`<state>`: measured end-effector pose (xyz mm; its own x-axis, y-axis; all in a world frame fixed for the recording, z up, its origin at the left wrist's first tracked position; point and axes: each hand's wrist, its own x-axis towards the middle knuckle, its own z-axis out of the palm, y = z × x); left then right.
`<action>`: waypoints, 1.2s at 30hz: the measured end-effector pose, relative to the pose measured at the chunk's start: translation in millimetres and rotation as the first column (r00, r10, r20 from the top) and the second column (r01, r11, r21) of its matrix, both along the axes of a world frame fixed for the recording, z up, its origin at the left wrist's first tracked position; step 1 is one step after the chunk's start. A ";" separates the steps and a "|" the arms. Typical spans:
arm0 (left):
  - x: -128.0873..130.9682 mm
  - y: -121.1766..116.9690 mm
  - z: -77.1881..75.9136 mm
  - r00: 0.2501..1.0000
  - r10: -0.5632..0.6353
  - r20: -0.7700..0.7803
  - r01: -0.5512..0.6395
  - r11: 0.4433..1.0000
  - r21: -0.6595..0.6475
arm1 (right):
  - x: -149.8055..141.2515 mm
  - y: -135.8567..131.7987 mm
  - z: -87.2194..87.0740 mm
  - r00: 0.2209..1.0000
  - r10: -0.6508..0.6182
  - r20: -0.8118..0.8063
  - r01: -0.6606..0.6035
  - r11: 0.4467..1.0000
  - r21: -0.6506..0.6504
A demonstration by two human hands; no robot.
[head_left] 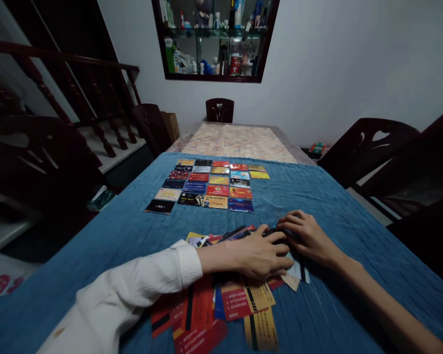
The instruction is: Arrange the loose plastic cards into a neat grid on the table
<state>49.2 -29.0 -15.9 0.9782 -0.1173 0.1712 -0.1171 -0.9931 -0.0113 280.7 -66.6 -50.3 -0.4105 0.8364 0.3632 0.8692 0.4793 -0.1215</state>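
Note:
Loose plastic cards lie in an overlapping heap near the front of the table, several showing magnetic stripes. My left hand, reaching out of a white sleeve, lies palm down across the heap with its fingers spread. From the right, my right hand rests on the heap's right end, its fingers bent over dark and pale cards; the thumb and some fingertips are hidden. Farther off, colourful cards are laid out face up in rows. The left forearm covers part of the heap.
A blue cloth covers the near table, and a patterned cover lies on the far part. Dark wooden chairs stand around it. A stair railing is on the left, and a glass-shelved cabinet is set in the wall.

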 end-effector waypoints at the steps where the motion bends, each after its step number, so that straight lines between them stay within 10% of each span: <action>1: -2.1 1.0 0.1 1.000 0.012 0.001 -0.012 1.000 0.004 | -0.6 -1.5 -0.5 1.000 0.008 -0.006 -0.008 1.000 -0.004; 36: -23.9 -2.8 0.6 0.921 0.390 0.000 -0.390 0.921 -0.011 | -3.4 -25.2 18.2 0.994 0.104 -0.025 -0.107 0.974 -0.200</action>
